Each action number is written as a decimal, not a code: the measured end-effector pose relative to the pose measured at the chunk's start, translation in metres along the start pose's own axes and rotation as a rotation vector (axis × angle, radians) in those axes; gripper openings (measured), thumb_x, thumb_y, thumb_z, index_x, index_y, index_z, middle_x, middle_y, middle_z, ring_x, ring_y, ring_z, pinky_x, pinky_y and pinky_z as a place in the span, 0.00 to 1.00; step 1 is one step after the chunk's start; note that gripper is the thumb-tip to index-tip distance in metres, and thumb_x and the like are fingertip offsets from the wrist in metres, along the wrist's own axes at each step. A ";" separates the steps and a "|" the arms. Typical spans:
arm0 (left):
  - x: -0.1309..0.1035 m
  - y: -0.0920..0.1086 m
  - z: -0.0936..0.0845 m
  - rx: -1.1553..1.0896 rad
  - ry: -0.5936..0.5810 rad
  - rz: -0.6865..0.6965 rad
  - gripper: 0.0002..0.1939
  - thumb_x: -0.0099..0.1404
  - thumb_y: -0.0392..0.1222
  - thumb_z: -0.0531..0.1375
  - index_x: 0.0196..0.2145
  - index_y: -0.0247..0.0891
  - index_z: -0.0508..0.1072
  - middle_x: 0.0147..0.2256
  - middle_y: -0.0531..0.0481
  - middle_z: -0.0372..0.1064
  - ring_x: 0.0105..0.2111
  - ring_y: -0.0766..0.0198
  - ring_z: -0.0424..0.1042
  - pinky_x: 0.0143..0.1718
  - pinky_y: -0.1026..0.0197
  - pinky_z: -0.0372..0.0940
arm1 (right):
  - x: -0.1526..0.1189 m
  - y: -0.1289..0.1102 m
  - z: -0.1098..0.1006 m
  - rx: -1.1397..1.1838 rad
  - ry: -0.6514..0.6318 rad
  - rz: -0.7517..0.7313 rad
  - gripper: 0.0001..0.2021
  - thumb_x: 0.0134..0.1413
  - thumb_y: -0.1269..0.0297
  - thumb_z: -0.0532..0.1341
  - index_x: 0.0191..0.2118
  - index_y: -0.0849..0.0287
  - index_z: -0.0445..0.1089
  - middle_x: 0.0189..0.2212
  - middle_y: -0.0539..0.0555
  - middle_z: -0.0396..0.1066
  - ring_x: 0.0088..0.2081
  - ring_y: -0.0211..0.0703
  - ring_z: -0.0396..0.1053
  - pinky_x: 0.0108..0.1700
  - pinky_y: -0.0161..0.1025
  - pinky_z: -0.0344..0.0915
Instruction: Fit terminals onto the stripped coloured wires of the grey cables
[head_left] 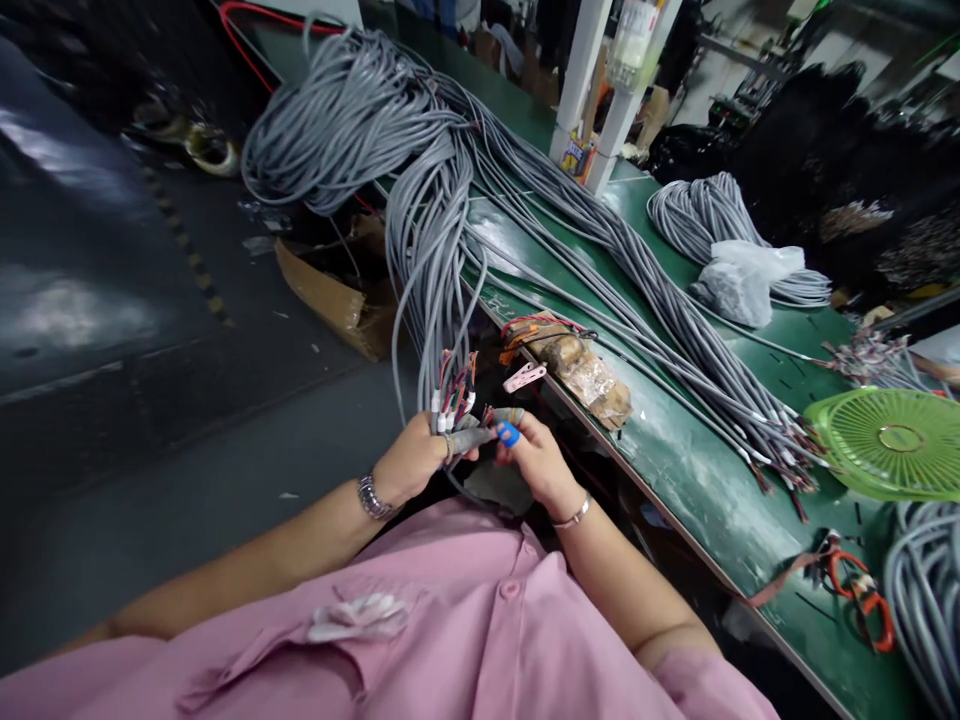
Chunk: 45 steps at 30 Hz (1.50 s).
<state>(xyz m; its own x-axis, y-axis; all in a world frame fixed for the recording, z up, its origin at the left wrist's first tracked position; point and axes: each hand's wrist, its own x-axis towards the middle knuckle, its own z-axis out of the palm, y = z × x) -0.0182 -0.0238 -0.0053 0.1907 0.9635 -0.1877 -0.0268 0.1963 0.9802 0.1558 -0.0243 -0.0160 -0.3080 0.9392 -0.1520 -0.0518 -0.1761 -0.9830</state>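
My left hand [414, 458] is closed around a bunch of grey cables [435, 270] near their ends. Above that fist stick out white-tipped ends with thin coloured wires [454, 390]. My right hand [536, 455] pinches at the end of a grey cable [474, 438], with a blue covering [508, 434] on one fingertip. Small bare wires show between the two hands, but the exact grip there is partly hidden by the fingers. Both hands are close together in front of my pink shirt.
A green table [712, 510] carries long grey cables [630, 250], a taped block [581, 370], a pink clip [523, 377], a green fan [892, 440] and orange-handled scissors [862, 600]. Its edge runs along my right. On the floor stands a cardboard box [330, 300].
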 end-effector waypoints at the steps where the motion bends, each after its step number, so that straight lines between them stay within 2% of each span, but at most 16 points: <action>1: 0.000 0.001 0.000 0.012 -0.009 -0.001 0.12 0.53 0.43 0.66 0.19 0.34 0.73 0.18 0.51 0.68 0.19 0.69 0.60 0.22 0.65 0.54 | 0.001 -0.007 0.000 0.003 0.005 0.004 0.17 0.51 0.52 0.64 0.42 0.58 0.70 0.30 0.50 0.70 0.26 0.34 0.64 0.27 0.33 0.64; 4: 0.001 0.005 0.001 0.052 -0.039 -0.026 0.10 0.51 0.41 0.65 0.17 0.34 0.73 0.17 0.52 0.67 0.18 0.69 0.59 0.22 0.65 0.53 | 0.004 -0.018 0.004 -0.006 0.040 -0.011 0.15 0.46 0.54 0.68 0.35 0.59 0.71 0.26 0.48 0.69 0.25 0.34 0.62 0.25 0.31 0.61; 7: 0.002 0.009 0.001 0.110 -0.094 -0.041 0.10 0.52 0.42 0.65 0.18 0.34 0.73 0.17 0.52 0.68 0.19 0.68 0.61 0.23 0.64 0.54 | 0.006 -0.018 0.006 0.042 0.086 -0.045 0.12 0.45 0.56 0.68 0.31 0.60 0.71 0.24 0.47 0.68 0.24 0.33 0.61 0.26 0.32 0.60; 13: 0.003 0.006 -0.003 0.139 -0.161 0.085 0.12 0.58 0.45 0.64 0.22 0.35 0.77 0.23 0.49 0.72 0.25 0.65 0.67 0.29 0.63 0.60 | -0.001 -0.021 0.011 0.158 0.144 -0.057 0.11 0.48 0.57 0.67 0.30 0.59 0.69 0.20 0.47 0.69 0.22 0.34 0.64 0.25 0.32 0.58; 18: 0.002 -0.003 0.008 -0.135 -0.060 0.081 0.11 0.57 0.44 0.65 0.23 0.34 0.75 0.22 0.48 0.72 0.25 0.62 0.70 0.31 0.61 0.65 | -0.005 -0.020 0.012 0.234 0.177 -0.027 0.12 0.47 0.56 0.68 0.31 0.58 0.68 0.19 0.46 0.69 0.22 0.34 0.65 0.25 0.32 0.59; 22: 0.004 0.000 0.017 -0.301 0.029 -0.008 0.10 0.54 0.43 0.67 0.22 0.34 0.73 0.20 0.51 0.70 0.20 0.65 0.68 0.25 0.62 0.66 | -0.002 -0.016 0.009 0.258 0.245 -0.031 0.12 0.43 0.58 0.70 0.29 0.59 0.70 0.23 0.47 0.70 0.23 0.33 0.64 0.25 0.32 0.61; 26: 0.007 0.010 0.020 -0.340 0.122 -0.077 0.11 0.52 0.43 0.68 0.23 0.34 0.72 0.19 0.52 0.68 0.18 0.68 0.66 0.19 0.66 0.64 | 0.002 -0.017 0.007 0.256 0.261 -0.012 0.13 0.41 0.58 0.71 0.29 0.59 0.70 0.24 0.47 0.69 0.24 0.33 0.62 0.25 0.32 0.61; 30: 0.010 0.015 0.021 -0.351 0.160 -0.097 0.10 0.53 0.43 0.66 0.25 0.34 0.73 0.18 0.53 0.68 0.16 0.70 0.64 0.17 0.68 0.61 | 0.003 -0.019 0.006 0.243 0.248 -0.005 0.12 0.41 0.59 0.71 0.28 0.59 0.70 0.23 0.47 0.68 0.24 0.33 0.61 0.25 0.32 0.60; 33: 0.011 0.016 0.020 -0.335 0.155 -0.087 0.09 0.53 0.41 0.66 0.22 0.34 0.71 0.17 0.53 0.66 0.16 0.71 0.63 0.17 0.68 0.59 | 0.003 -0.020 0.005 0.229 0.219 -0.025 0.12 0.41 0.59 0.71 0.28 0.59 0.70 0.22 0.46 0.66 0.23 0.32 0.59 0.25 0.31 0.59; 38: 0.011 0.020 0.013 -0.273 0.065 -0.016 0.13 0.54 0.40 0.64 0.17 0.34 0.68 0.14 0.54 0.62 0.14 0.72 0.59 0.16 0.68 0.55 | 0.004 -0.019 -0.001 0.236 0.120 -0.025 0.12 0.41 0.59 0.71 0.30 0.59 0.72 0.24 0.46 0.67 0.24 0.33 0.60 0.27 0.32 0.60; 45: 0.008 0.018 0.009 -0.215 0.027 -0.049 0.13 0.53 0.43 0.64 0.17 0.35 0.68 0.15 0.54 0.62 0.14 0.71 0.58 0.16 0.67 0.55 | 0.007 -0.023 -0.008 0.385 0.034 0.092 0.16 0.47 0.52 0.67 0.37 0.58 0.73 0.31 0.50 0.71 0.27 0.33 0.64 0.31 0.34 0.66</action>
<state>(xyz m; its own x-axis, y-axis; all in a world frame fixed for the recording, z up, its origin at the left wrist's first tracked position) -0.0083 -0.0139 0.0109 0.1708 0.9559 -0.2390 -0.2275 0.2742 0.9344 0.1628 -0.0110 0.0045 -0.2966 0.9224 -0.2475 -0.3800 -0.3517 -0.8555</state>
